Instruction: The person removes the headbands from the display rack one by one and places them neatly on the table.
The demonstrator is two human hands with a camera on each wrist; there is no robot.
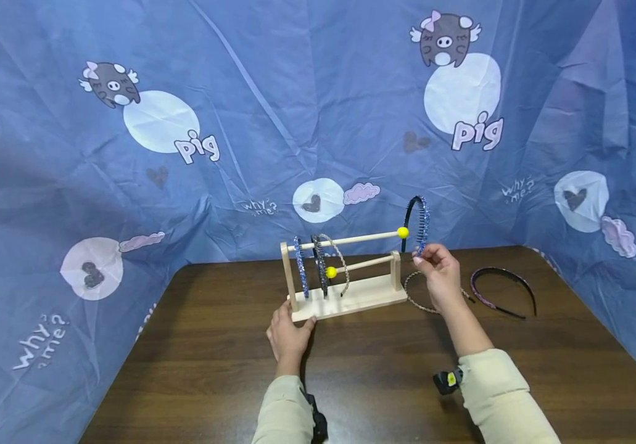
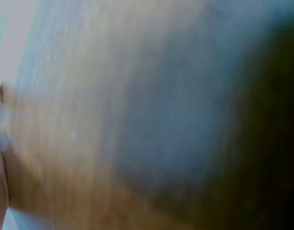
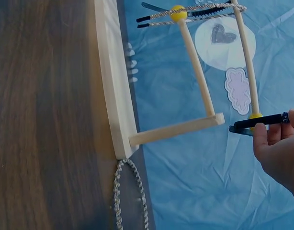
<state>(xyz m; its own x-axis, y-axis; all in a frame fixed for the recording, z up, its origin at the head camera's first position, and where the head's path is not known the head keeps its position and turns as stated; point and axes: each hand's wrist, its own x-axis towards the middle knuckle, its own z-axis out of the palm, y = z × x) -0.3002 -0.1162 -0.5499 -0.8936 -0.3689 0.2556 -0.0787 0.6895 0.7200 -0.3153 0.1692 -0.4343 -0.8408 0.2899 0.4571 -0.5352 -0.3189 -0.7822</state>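
Note:
A wooden headband stand has an upper and a lower rod, each tipped with a yellow ball. At the near left end of its base, my left hand grips the wood between thumb and fingers. My right hand pinches one end of a blue glittery headband, held upright beside the upper rod's yellow ball. On the upper rod hang another blue headband, a black one and a beige braided one. The left wrist view is mostly blurred.
Right of the stand, a braided headband lies on the brown table, partly hidden by my right hand. Farther right lies a purple-and-black headband. A blue printed cloth hangs behind the table.

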